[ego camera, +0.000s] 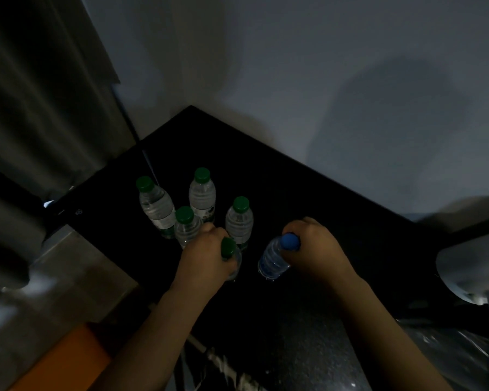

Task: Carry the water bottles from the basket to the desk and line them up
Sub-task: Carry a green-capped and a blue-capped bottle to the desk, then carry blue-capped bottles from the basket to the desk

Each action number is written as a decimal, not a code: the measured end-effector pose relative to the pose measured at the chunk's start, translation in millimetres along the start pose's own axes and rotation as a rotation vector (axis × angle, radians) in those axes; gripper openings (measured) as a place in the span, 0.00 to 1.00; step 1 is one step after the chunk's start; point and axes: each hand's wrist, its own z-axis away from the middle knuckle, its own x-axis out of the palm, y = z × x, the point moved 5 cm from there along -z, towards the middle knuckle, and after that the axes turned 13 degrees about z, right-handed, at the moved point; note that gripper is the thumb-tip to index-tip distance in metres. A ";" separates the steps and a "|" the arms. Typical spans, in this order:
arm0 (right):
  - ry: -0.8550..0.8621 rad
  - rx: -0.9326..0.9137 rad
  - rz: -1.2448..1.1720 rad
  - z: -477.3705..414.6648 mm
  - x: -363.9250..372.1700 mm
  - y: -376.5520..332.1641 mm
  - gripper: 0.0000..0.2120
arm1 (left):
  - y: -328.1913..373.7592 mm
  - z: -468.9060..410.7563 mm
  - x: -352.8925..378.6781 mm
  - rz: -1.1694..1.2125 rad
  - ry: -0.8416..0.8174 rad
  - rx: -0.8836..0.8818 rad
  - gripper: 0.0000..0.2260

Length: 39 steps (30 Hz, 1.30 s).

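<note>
A clear plastic water bottle with a blue cap [274, 259] is held in the right hand [314, 244], whose fingers [305, 225] curl round its neck at the cap. Its long axis leans, with the cap up at the fingers and the base down toward the person, low over the black bench [294, 193]. It is too dark to tell whether the base touches. Just beside it, the left hand [206, 249] grips a clear plastic water bottle with a green cap [228, 246], fingers [209, 230] wrapped round its shoulder, cap up and nearly upright. Beyond the left fingers stand four more green-capped clear bottles [156, 206] [202, 194] [187, 230] [239, 221], upright in a loose cluster, not a row. The nearest two are just beside those fingers. The bench fills a corner of a dim room, with a pale wall [322, 80] beyond both hands and a grey curtain [40, 94] well left of the left fingers.
</note>
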 end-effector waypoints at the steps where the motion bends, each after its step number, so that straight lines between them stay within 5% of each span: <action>1: 0.001 0.009 0.003 0.0 0.0 2.1 0.14 | 0.4 -0.4 -0.1 -0.001 -0.003 -0.002 0.08; 12: -0.240 0.129 0.279 10.0 32.9 54.7 0.17 | 11.4 -2.8 -5.6 -0.159 -0.133 -0.039 0.13; 17: -0.225 0.159 0.263 24.3 38.8 59.9 0.20 | 42.9 7.5 -17.4 -0.180 -0.052 0.127 0.19; 33: -0.307 0.307 0.203 75.5 36.8 48.1 0.17 | 36.5 40.7 33.7 -0.267 -0.503 0.184 0.12; 39: -0.183 0.413 0.182 114.9 20.8 37.6 0.12 | 41.7 38.8 47.3 -0.290 -0.609 0.234 0.13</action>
